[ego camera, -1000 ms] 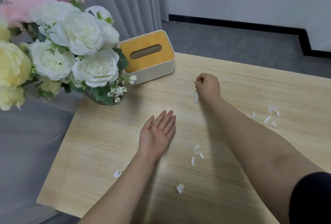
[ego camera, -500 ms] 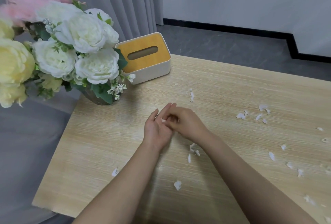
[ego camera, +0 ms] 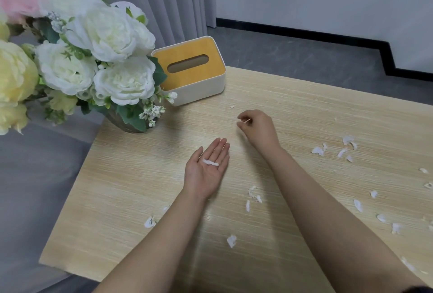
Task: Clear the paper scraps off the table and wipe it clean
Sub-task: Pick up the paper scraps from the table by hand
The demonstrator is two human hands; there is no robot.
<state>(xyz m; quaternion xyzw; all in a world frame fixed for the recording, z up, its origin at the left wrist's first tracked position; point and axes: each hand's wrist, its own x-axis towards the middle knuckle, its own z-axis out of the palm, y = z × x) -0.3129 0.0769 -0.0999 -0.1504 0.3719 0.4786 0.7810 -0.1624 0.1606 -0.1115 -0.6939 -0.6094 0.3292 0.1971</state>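
My left hand (ego camera: 207, 168) rests palm up on the light wooden table (ego camera: 140, 175), with a white paper scrap (ego camera: 210, 162) lying in the palm. My right hand (ego camera: 257, 129) is farther back over the table, thumb and forefinger pinched on a thin white sliver of paper (ego camera: 243, 120). Several loose scraps lie on the table: a small group (ego camera: 253, 195) just right of my left wrist, a cluster (ego camera: 332, 149) to the right, one piece (ego camera: 231, 241) between my forearms and one piece (ego camera: 150, 222) left of my left forearm.
A cream tissue box (ego camera: 194, 91) with a yellow top stands at the table's far left. A vase (ego camera: 126, 125) of white, yellow and pink flowers (ego camera: 105, 58) overhangs the left corner. More scraps (ego camera: 396, 227) dot the right side. Grey floor lies beyond the far edge.
My right hand left my left palm, where it dropped a scrap, and reached back to the far scraps. My left hand stayed palm up.
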